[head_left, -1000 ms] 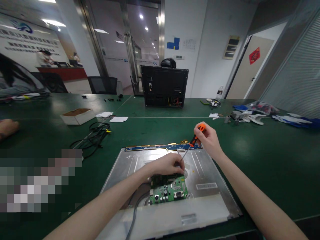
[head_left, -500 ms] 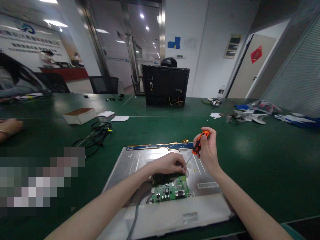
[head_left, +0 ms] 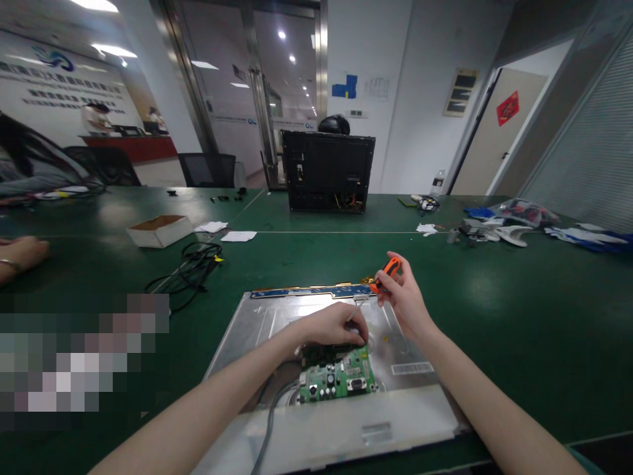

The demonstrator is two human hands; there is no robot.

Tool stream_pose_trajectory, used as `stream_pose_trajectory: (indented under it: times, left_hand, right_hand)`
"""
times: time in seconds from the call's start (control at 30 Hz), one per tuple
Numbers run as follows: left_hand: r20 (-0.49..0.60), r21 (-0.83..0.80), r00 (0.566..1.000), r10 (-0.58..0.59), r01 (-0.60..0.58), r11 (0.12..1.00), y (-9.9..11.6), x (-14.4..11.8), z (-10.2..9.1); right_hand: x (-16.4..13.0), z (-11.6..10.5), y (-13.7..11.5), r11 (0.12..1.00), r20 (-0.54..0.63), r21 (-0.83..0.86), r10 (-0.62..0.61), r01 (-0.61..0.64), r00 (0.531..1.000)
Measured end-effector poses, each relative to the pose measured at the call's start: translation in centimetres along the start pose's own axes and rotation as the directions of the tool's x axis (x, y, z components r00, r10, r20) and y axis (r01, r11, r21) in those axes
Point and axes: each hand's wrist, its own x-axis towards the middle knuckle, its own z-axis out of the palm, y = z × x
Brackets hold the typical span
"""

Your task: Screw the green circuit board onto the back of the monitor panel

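My right hand grips the orange and black handle of a screwdriver, tilted so its shaft runs down and left toward my left hand. My left hand is closed, fingertips bent down at the far right corner of a green circuit board; what they pinch is hidden. The screwdriver's tip is also hard to see there. The board lies on the silvery metal back of a display panel. A narrow blue circuit strip runs along the panel's far edge.
A grey cable runs off the panel's near side. Black cables and a white open box lie to the left. Another person's hand rests at far left. A black monitor housing stands at the back of the green table.
My right hand has shifted slightly left, and the screwdriver's handle has moved left and now leans lower over the panel. My left hand has stayed at the board's corner.
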Motion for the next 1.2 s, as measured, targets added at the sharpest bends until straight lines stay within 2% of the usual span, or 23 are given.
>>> stream_pose_trajectory:
  times: [0.1, 0.17, 0.23, 0.33, 0.43, 0.53, 0.8, 1.07, 1.2]
  left_hand:
    - [-0.003, -0.010, 1.000, 0.005, -0.005, 1.000, 0.0, 0.0, -0.1]
    - [-0.002, -0.016, 1.000, 0.007, -0.007, 1.000, 0.0, 0.1, -0.2]
    - [0.002, -0.021, 1.000, 0.005, -0.005, 1.000, 0.0, 0.1, -0.2]
    - [0.008, -0.031, 1.000, -0.002, 0.003, 1.000, -0.1, 0.2, -0.2]
    - [0.009, -0.039, 1.000, -0.016, 0.016, 0.999, -0.2, 0.2, -0.1]
    - [0.006, -0.044, 1.000, -0.028, 0.028, 0.999, -0.3, 0.3, 0.0]
    - [0.006, -0.032, 0.999, -0.038, 0.038, 0.999, -0.4, 0.3, -0.1]
    - [0.030, -0.035, 0.999, -0.036, 0.037, 0.999, -0.7, 0.4, -0.2]
    - [0.029, -0.041, 0.999, -0.032, 0.033, 0.999, -0.8, 0.3, -0.2]
  right_hand:
    - [-0.6, -0.4, -0.4, 0.943, 0.083, -0.243, -0.211, 0.225, 0.974]
    - [-0.9, -0.8, -0.4, 0.830, 0.155, -0.399, -0.358, 0.390, 0.921]
    - [-1.2, -1.1, -0.3, 0.675, 0.262, -0.506, -0.472, 0.537, 0.842]
    - [-1.6, -1.2, -0.2, 0.508, 0.410, -0.549, -0.529, 0.664, 0.743]
    - [-1.8, -0.9, -0.1, 0.448, 0.497, -0.542, -0.512, 0.712, 0.700]
    - [-2.0, -0.8, 0.1, 0.434, 0.543, -0.533, -0.482, 0.726, 0.687]
    - [-2.1, -0.8, 0.5, 0.411, 0.559, -0.548, -0.468, 0.729, 0.684]
    - [-2.1, -0.8, 0.4, 0.401, 0.577, -0.560, -0.439, 0.725, 0.688]
    - [-2.1, -0.8, 0.5, 0.418, 0.559, -0.570, -0.434, 0.707, 0.707]
